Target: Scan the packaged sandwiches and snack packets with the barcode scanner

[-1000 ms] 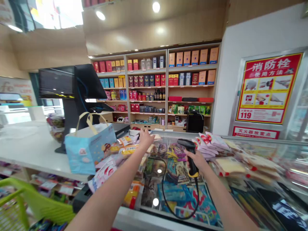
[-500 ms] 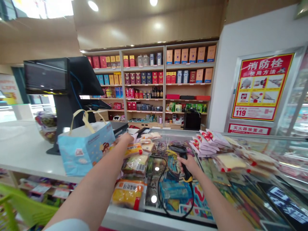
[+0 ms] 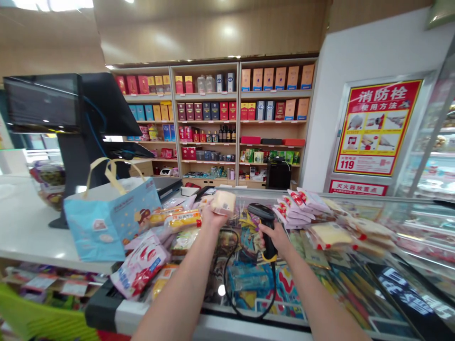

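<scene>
My left hand (image 3: 214, 219) is closed on a small packaged bread (image 3: 224, 202), pale and clear-wrapped, held up over the glass counter. In my right hand (image 3: 277, 238) is a black and yellow barcode scanner (image 3: 262, 214), gripped by its handle, its head pointing left toward the bread. The scanner's black cable (image 3: 226, 277) loops down over the counter. Left of my left hand lie more packed breads, among them a yellow one with an orange label (image 3: 183, 219) and a pink and white packet (image 3: 142, 263).
A blue paper bag (image 3: 117, 222) with cream handles stands at left, before a black checkout monitor (image 3: 42, 104). Pink strawberry packets (image 3: 296, 208) and sliced-bread packs (image 3: 332, 235) are heaped at right. Shelves of boxed goods (image 3: 208, 111) line the back wall.
My left hand has moved right from the pile beside the bag, and now holds a packaged bread near the scanner. The right hand still holds the scanner. The view has shifted slightly.
</scene>
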The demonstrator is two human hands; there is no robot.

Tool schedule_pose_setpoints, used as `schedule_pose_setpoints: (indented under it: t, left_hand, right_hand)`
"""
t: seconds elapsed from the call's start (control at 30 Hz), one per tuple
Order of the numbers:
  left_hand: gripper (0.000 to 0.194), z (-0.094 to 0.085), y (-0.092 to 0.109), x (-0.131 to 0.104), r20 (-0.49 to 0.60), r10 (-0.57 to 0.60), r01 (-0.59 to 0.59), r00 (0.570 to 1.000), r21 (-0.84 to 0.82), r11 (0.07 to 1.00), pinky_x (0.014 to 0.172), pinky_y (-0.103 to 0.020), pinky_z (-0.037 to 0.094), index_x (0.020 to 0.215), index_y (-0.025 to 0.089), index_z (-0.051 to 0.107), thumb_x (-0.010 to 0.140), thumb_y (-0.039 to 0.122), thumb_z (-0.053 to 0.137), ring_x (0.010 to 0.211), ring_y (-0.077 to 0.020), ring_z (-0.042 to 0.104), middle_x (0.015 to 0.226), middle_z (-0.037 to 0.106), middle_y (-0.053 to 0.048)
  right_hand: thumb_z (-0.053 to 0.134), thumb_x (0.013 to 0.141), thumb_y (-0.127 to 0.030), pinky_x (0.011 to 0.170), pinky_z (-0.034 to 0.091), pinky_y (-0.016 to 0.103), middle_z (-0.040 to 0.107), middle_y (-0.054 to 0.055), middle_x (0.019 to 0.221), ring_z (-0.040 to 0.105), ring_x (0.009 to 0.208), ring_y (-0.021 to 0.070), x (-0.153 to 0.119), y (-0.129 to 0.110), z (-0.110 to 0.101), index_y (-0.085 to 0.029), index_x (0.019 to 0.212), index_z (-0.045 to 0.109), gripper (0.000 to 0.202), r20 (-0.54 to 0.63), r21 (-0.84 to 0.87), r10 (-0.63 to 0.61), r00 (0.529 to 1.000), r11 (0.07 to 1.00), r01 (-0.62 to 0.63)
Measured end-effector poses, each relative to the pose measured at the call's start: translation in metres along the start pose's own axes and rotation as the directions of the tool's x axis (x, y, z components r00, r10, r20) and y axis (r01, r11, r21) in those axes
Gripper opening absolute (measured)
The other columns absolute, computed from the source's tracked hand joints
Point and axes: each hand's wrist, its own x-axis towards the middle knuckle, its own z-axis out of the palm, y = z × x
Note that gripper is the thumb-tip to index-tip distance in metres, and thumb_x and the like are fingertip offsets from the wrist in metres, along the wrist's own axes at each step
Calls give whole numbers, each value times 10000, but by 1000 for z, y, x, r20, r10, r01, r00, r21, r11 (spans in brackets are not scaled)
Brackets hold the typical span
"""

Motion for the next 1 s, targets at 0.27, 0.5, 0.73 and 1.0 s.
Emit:
schedule_pose_setpoints:
  t: [0.27,0.5,0.73,1.0]
  left_hand:
    - [355,-25,-63,2,74,-21,34,997,-172,984,852,-397,537,1078,185,657,772,364,638,947,-238,679,981,723,-96]
    - [478,-39,-59,4,34,50,-45,998,-150,988,850,-398,544,1202,191,622,757,362,650,1000,-257,678,1028,725,-106]
    - [486,-50,-64,10,106,-7,26,994,-177,984,854,-395,550,1227,158,613,757,282,613,964,-249,694,1010,732,-116]
    - [511,-50,-65,12,93,-6,22,996,-178,984,862,-412,547,1272,164,583,775,283,608,965,-262,694,1036,727,-126]
  right_hand:
    - [733,634,-492,389,443,249,538,-60,518,487,372,104,-5,-6,-8,-198,804,521,400,136,-163,42,990,986,-20]
    - [711,657,-449,411,444,242,540,-48,510,502,393,109,-13,-20,-10,-203,734,523,319,203,-264,90,975,964,-34]
    - [717,645,-421,401,444,238,523,-60,484,478,367,100,-15,-22,-14,-203,690,519,298,272,-332,123,954,943,-27]
    - [712,666,-399,404,448,239,536,-60,498,503,379,109,-12,-16,-17,-197,743,540,276,294,-342,115,949,940,-8]
